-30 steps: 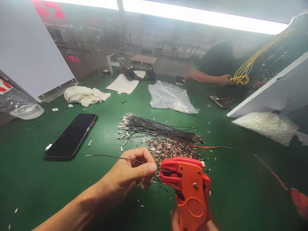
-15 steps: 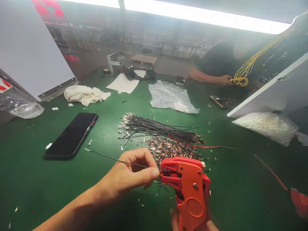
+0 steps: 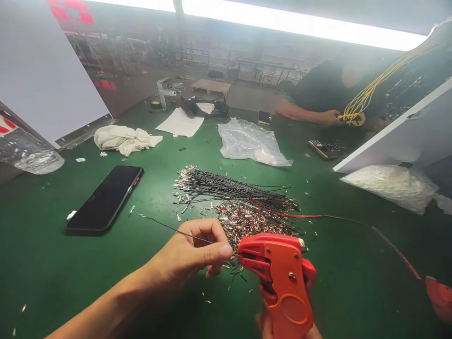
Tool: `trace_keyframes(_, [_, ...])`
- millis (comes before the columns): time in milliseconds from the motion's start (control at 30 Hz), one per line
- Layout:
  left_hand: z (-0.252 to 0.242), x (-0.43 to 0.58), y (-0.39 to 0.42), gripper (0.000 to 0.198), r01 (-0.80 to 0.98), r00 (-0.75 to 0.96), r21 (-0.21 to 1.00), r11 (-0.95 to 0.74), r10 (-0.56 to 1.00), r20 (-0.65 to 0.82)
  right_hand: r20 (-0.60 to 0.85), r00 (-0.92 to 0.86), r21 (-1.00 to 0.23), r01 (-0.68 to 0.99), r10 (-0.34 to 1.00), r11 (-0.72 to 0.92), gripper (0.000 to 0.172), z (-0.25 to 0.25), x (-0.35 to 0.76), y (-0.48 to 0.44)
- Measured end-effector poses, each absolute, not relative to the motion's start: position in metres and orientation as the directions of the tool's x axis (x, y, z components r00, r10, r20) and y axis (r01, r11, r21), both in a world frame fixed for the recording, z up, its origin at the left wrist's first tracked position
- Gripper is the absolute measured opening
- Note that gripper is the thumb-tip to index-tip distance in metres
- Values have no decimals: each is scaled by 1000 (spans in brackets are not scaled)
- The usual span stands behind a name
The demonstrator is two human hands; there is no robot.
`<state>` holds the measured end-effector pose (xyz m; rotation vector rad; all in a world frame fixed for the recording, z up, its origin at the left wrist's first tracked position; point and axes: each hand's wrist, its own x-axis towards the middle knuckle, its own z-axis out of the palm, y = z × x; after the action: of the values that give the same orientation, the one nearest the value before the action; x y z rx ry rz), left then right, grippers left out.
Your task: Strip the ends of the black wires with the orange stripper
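My left hand (image 3: 203, 249) pinches a thin black wire (image 3: 165, 227) between thumb and forefinger. A small metal terminal sits on the wire's far left end. My right hand (image 3: 266, 325), mostly hidden, is wrapped round the handle of a red wire stripper (image 3: 287, 278). The stripper's jaws face my left fingertips with a small gap between them. Beyond both hands lies a bundle of black wires (image 3: 233, 186) with metal terminals at the left ends. A heap of short wire scraps (image 3: 252, 219) with copper showing lies between the bundle and the stripper.
On the green table (image 3: 169, 155) lie a black phone (image 3: 106, 200), a white cloth (image 3: 125, 139), a clear plastic bag (image 3: 252, 141) and a red strip (image 3: 300, 216). Across the table, another person's hand (image 3: 330, 117) is by yellow wires (image 3: 367, 96). White panels stand left and right.
The stripper has moved slightly right, away from my left fingertips, and its jaws have closed up. The wire's terminal end has shifted right.
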<state>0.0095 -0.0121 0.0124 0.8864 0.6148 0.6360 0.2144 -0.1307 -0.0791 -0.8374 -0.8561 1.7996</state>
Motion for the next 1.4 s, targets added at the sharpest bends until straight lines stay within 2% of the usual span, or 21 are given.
trace_keyframes(100, [11, 9, -11, 32, -244, 656, 842, 481, 721, -223, -143, -292, -846, -460, 946, -270, 52, -100, 208, -112])
trace_keyframes(167, [12, 8, -10, 33, -222, 656, 845, 486, 716, -239, -128, -272, -852, -463, 954, -247, 59, -110, 208, -106])
trace_keyframes(233, [12, 8, -10, 33, -197, 651, 849, 490, 713, -260, -119, -258, -855, -465, 959, -231, 55, -116, 209, -105])
trace_keyframes(367, [11, 11, -11, 38, -195, 597, 856, 479, 750, -283, -117, -259, -858, -461, 959, -229, 29, -124, 210, -104])
trace_keyframes(433, [11, 12, -12, 39, -194, 571, 861, 471, 768, -291, -126, -262, -860, -452, 957, -237, 22, -126, 211, -102])
trace_keyframes(1033, [14, 9, -10, 40, -126, 580, 896, 427, 764, -282, -201, -302, -862, -398, 932, -315, 30, -80, 208, -105])
trace_keyframes(1400, [12, 11, -9, 41, -147, 584, 876, 460, 755, -298, -205, -204, -841, -463, 957, -279, 22, -103, 191, -84])
